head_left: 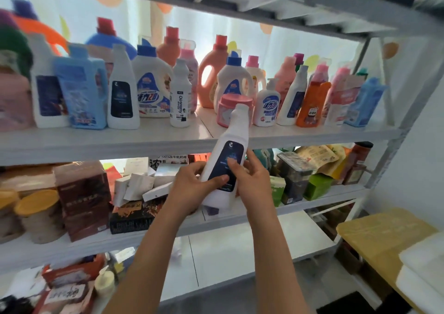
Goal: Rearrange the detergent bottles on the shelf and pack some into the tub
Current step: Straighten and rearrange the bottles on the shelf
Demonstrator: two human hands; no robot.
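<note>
A person's left hand [192, 184] and right hand [249, 176] are both gripping a white detergent bottle [228, 160], fingers curled round its dark label, holding it tilted just below the crowded bottle shelf [168, 138]. The step appears to be carrying one bottle; next it likely needs a slot on the shelf or the tub, which is not identifiable here.

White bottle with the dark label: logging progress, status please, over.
Left hand and right hand both grip white bottle, tilted, off the detergent shelf. Tub not in view. Nothing blocking.
</note>
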